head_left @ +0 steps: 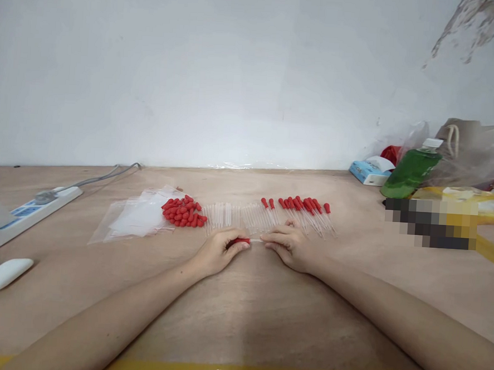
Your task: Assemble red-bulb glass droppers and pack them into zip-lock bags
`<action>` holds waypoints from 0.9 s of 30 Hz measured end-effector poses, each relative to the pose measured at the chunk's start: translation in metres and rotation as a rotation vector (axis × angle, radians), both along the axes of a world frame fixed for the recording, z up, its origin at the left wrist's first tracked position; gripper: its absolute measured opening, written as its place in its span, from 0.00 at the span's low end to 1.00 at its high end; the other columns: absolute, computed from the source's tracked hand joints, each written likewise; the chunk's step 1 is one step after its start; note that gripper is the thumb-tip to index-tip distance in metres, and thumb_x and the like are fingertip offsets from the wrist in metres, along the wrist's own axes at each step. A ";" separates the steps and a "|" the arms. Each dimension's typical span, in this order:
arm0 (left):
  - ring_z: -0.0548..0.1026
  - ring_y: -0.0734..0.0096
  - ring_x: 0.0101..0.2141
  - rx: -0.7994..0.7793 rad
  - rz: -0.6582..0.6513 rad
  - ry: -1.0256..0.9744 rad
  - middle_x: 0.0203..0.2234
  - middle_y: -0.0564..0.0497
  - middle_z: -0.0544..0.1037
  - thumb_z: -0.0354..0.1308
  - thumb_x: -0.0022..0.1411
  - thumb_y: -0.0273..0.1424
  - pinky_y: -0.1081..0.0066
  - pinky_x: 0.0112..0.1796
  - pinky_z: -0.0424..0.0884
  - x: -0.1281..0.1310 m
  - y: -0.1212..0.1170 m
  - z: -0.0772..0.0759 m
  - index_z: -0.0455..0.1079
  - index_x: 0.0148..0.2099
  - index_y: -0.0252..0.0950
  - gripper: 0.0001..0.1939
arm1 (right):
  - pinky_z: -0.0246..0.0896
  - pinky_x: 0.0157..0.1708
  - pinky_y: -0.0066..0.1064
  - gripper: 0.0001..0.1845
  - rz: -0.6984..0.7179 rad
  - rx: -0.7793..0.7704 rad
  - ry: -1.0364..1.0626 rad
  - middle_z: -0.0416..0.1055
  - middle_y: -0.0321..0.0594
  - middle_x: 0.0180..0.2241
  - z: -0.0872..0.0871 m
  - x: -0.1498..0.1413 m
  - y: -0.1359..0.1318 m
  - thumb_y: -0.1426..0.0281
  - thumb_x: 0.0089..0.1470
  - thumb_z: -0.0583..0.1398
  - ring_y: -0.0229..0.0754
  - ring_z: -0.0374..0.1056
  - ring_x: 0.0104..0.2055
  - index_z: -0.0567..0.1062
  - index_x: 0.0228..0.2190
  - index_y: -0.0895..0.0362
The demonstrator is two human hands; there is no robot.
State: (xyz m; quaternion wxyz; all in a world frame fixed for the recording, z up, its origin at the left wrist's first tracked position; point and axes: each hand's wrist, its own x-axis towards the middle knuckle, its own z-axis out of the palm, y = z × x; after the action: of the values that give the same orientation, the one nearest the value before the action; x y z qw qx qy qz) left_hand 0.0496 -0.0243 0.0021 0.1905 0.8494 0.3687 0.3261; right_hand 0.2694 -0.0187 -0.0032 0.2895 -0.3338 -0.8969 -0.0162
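Note:
My left hand [222, 249] is closed around a red rubber dropper bulb [242, 240], its end showing past the fingers. Opposite it, my right hand [290, 245] pinches a thin clear glass tube [256, 241], which meets the bulb's end; how deep it sits I cannot tell. Behind my hands lies a row of bare glass tubes [222, 214]. A heap of loose red bulbs [182, 212] is left of that row. To the right, several droppers with red bulbs fitted [300, 204] lie side by side, partly hidden by my right hand.
Clear plastic bags [134, 214] lie left of the bulbs. Farther left are a power strip [31, 211] with a grey cable and a white plug-like object [9, 275]. At the right stand a tissue pack [369, 173], a green bottle [411, 171] and plastic bags. A wall closes the back.

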 end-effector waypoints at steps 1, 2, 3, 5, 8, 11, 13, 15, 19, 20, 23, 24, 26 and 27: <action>0.69 0.73 0.29 0.001 -0.007 0.006 0.28 0.51 0.72 0.49 0.61 0.33 0.74 0.31 0.64 0.000 0.000 0.000 0.69 0.36 0.35 0.09 | 0.50 0.35 0.30 0.12 -0.005 0.006 -0.012 0.72 0.36 0.32 0.001 0.000 0.000 0.69 0.55 0.51 0.35 0.63 0.31 0.74 0.37 0.51; 0.69 0.73 0.29 0.003 -0.014 0.011 0.28 0.51 0.73 0.49 0.61 0.32 0.73 0.32 0.64 0.000 -0.001 0.000 0.69 0.36 0.35 0.09 | 0.50 0.35 0.30 0.12 -0.005 0.014 -0.023 0.72 0.36 0.32 0.002 0.000 0.000 0.69 0.55 0.52 0.35 0.63 0.30 0.74 0.37 0.51; 0.69 0.73 0.30 0.005 -0.023 0.014 0.28 0.51 0.73 0.49 0.61 0.32 0.73 0.32 0.64 0.000 -0.001 0.001 0.69 0.36 0.35 0.09 | 0.50 0.35 0.30 0.12 -0.004 0.024 -0.034 0.72 0.36 0.32 0.003 0.000 -0.001 0.70 0.55 0.52 0.35 0.62 0.30 0.74 0.36 0.52; 0.70 0.73 0.30 0.010 -0.037 0.020 0.29 0.51 0.73 0.49 0.61 0.31 0.73 0.33 0.65 0.001 -0.001 0.001 0.70 0.36 0.35 0.09 | 0.49 0.35 0.31 0.12 0.004 0.052 -0.054 0.71 0.37 0.31 0.005 0.000 -0.002 0.70 0.55 0.52 0.35 0.62 0.29 0.74 0.35 0.52; 0.70 0.73 0.30 0.025 -0.037 0.040 0.29 0.51 0.73 0.49 0.61 0.30 0.73 0.33 0.65 0.001 -0.001 0.001 0.70 0.35 0.36 0.08 | 0.47 0.34 0.31 0.12 -0.012 0.084 -0.082 0.71 0.38 0.29 0.005 -0.002 -0.004 0.71 0.55 0.51 0.35 0.61 0.27 0.75 0.32 0.53; 0.69 0.73 0.29 0.050 -0.019 0.084 0.27 0.51 0.73 0.50 0.60 0.31 0.73 0.32 0.64 0.001 0.000 -0.001 0.70 0.35 0.35 0.08 | 0.46 0.33 0.31 0.13 -0.043 0.102 -0.091 0.70 0.38 0.28 0.004 -0.005 -0.007 0.70 0.56 0.50 0.35 0.60 0.26 0.74 0.32 0.54; 0.69 0.73 0.28 0.064 -0.010 0.107 0.26 0.51 0.72 0.49 0.60 0.32 0.73 0.31 0.64 0.001 0.000 -0.002 0.69 0.34 0.35 0.09 | 0.45 0.33 0.32 0.13 -0.039 0.095 -0.083 0.70 0.38 0.28 0.002 -0.007 -0.008 0.71 0.56 0.49 0.35 0.60 0.26 0.74 0.33 0.55; 0.68 0.72 0.28 0.073 -0.006 0.118 0.25 0.51 0.71 0.49 0.61 0.32 0.73 0.30 0.63 0.001 0.000 -0.003 0.69 0.34 0.35 0.10 | 0.45 0.34 0.32 0.13 -0.027 0.070 -0.086 0.70 0.38 0.27 0.002 -0.010 -0.008 0.71 0.56 0.49 0.35 0.60 0.26 0.73 0.32 0.55; 0.68 0.72 0.28 0.098 -0.018 0.125 0.26 0.50 0.71 0.49 0.61 0.33 0.73 0.30 0.63 0.001 -0.001 -0.004 0.69 0.34 0.34 0.10 | 0.45 0.32 0.32 0.14 -0.038 0.030 -0.116 0.70 0.38 0.26 0.004 -0.014 -0.010 0.70 0.56 0.48 0.35 0.60 0.25 0.71 0.28 0.57; 0.68 0.72 0.28 0.104 -0.021 0.126 0.26 0.50 0.71 0.49 0.61 0.33 0.73 0.30 0.63 0.001 -0.001 -0.004 0.69 0.34 0.34 0.10 | 0.45 0.32 0.32 0.14 -0.038 0.018 -0.121 0.70 0.38 0.26 0.005 -0.014 -0.010 0.70 0.56 0.48 0.35 0.60 0.25 0.71 0.27 0.57; 0.68 0.72 0.28 0.112 -0.025 0.129 0.27 0.50 0.71 0.48 0.61 0.33 0.73 0.30 0.63 0.001 -0.001 -0.005 0.69 0.35 0.35 0.10 | 0.46 0.32 0.32 0.13 -0.022 -0.044 -0.131 0.70 0.37 0.26 0.006 -0.016 -0.010 0.72 0.56 0.48 0.36 0.61 0.26 0.70 0.27 0.57; 0.68 0.72 0.28 0.116 -0.031 0.131 0.27 0.50 0.71 0.48 0.61 0.32 0.73 0.31 0.63 0.001 -0.001 -0.005 0.69 0.35 0.35 0.10 | 0.46 0.32 0.32 0.13 -0.016 -0.068 -0.133 0.71 0.37 0.26 0.007 -0.016 -0.010 0.72 0.56 0.48 0.36 0.62 0.26 0.70 0.26 0.57; 0.68 0.72 0.29 0.125 -0.049 0.136 0.28 0.50 0.71 0.48 0.61 0.32 0.73 0.31 0.63 0.001 -0.001 -0.004 0.68 0.35 0.35 0.10 | 0.47 0.33 0.32 0.12 -0.010 -0.116 -0.131 0.71 0.37 0.25 0.007 -0.016 -0.009 0.72 0.56 0.48 0.36 0.62 0.27 0.69 0.26 0.57; 0.68 0.72 0.29 0.128 -0.058 0.137 0.28 0.50 0.71 0.47 0.61 0.32 0.73 0.32 0.63 0.001 -0.001 -0.003 0.68 0.36 0.35 0.10 | 0.48 0.33 0.32 0.13 -0.009 -0.137 -0.123 0.71 0.37 0.25 0.008 -0.016 -0.009 0.72 0.56 0.48 0.36 0.63 0.27 0.69 0.25 0.57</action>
State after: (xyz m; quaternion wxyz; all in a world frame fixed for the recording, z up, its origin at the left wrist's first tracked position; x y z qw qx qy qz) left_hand 0.0509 -0.0250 -0.0013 0.1196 0.8904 0.3345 0.2845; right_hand 0.2532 -0.0272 0.0044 0.2104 -0.3553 -0.9105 0.0234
